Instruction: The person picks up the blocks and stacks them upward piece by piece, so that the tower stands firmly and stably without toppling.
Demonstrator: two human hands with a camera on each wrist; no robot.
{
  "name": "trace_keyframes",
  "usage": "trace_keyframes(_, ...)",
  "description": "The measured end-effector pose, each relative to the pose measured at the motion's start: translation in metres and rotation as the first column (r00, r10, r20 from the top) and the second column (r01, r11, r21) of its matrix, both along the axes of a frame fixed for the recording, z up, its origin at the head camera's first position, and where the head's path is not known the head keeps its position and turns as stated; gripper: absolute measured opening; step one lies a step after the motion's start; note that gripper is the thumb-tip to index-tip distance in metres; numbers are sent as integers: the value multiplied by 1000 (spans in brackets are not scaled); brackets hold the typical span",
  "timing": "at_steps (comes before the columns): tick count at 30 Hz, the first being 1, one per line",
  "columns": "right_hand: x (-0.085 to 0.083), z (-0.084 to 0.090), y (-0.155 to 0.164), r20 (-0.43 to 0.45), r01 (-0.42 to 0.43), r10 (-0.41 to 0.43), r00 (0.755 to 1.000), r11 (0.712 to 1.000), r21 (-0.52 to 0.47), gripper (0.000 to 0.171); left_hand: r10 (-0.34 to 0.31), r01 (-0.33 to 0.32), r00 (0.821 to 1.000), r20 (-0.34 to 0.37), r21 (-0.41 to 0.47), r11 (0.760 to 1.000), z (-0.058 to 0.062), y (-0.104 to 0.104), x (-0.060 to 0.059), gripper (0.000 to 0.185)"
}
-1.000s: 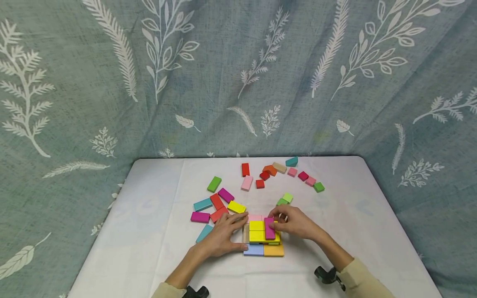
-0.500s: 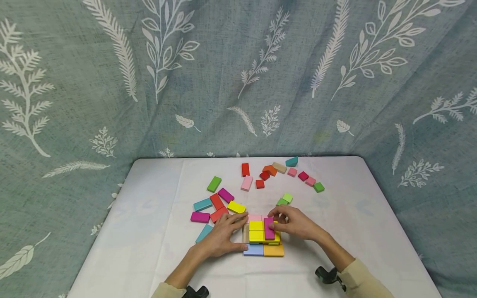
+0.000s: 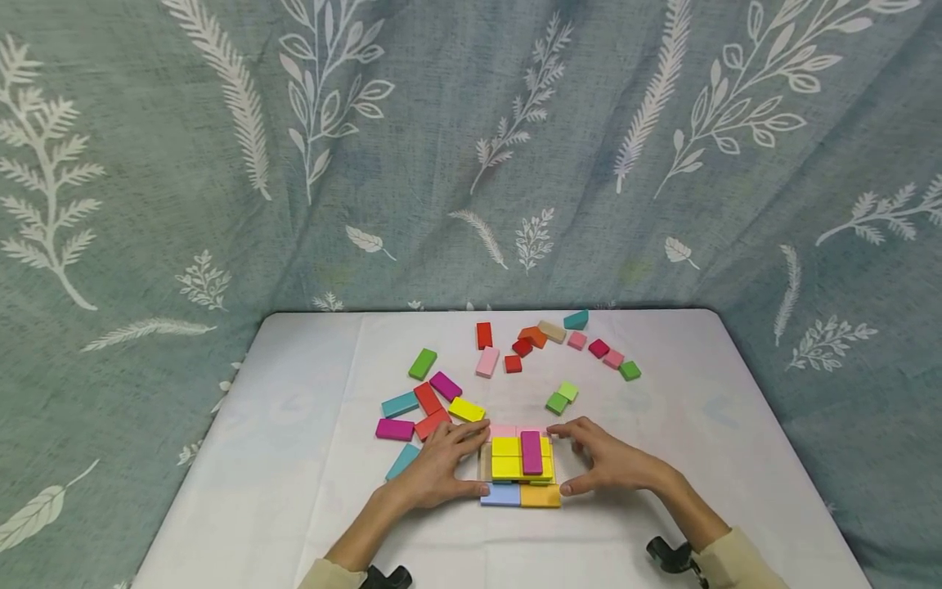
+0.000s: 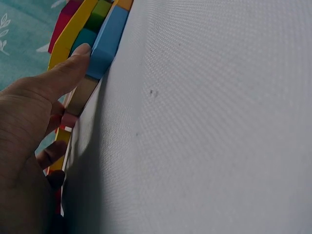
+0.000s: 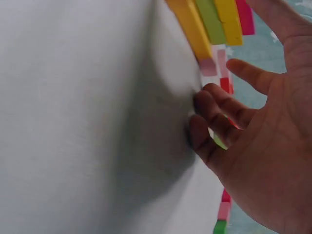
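A low layered stack of coloured wooden blocks stands before me. Yellow blocks (image 3: 506, 468) form its upper layer, and a magenta block (image 3: 531, 452) lies lengthwise on top, right of the middle. Below, a blue block (image 3: 502, 494) and an orange block (image 3: 540, 496) make the front edge. My left hand (image 3: 436, 468) spans the stack's left side, its thumb touching the blue block's end near the teal block (image 4: 85, 39) and its fingertips by the back left corner. On the right side, my right hand (image 3: 621, 460) is spread, thumb near the orange block, holding nothing.
Loose blocks lie left of the stack, among them a yellow block (image 3: 467, 409), a red block (image 3: 432, 424) and a magenta block (image 3: 395, 429). Two green blocks (image 3: 557, 402) sit behind it. Farther back several small blocks form a loose arc, including a teal block (image 3: 576, 320).
My right hand has let go of the magenta block, drawn back to the right and spread its fingers. The magenta block stays on the yellow layer. My left hand has not moved.
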State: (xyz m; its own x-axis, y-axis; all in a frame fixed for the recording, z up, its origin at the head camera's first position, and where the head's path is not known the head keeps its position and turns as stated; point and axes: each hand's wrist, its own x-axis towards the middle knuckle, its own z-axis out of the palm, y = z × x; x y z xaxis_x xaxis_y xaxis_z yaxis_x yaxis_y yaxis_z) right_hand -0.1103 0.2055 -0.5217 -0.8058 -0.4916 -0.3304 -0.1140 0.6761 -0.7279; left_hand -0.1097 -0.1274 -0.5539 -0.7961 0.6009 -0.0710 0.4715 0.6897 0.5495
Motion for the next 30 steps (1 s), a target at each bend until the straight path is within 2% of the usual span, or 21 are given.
trace_keyframes(9,6,-17,-9,-119,-14,33,992,987,161,101,-7,7,1000,-14,0,1000,-2,0,0,93)
trace_keyframes(15,9,-17,-11,-178,-6,41,983,982,190,100,-2,1,1000,-23,-13,1000,0,0,0,93)
trace_keyframes(21,8,-18,-10,-193,-14,54,980,979,205,100,-2,1,1000,-21,-18,1000,3,0,-4,92)
trace_keyframes(25,7,-19,-10,-190,-18,59,980,978,209,100,12,-11,999,-40,29,1000,9,-4,-16,76)
trace_keyframes(28,7,-18,-10,-187,-20,60,981,978,207,100,53,-49,993,-103,46,998,11,-9,-32,59)
trace_keyframes(30,8,-17,-9,-183,-19,57,981,979,203,100,83,-79,983,-161,26,997,12,-11,-42,52)
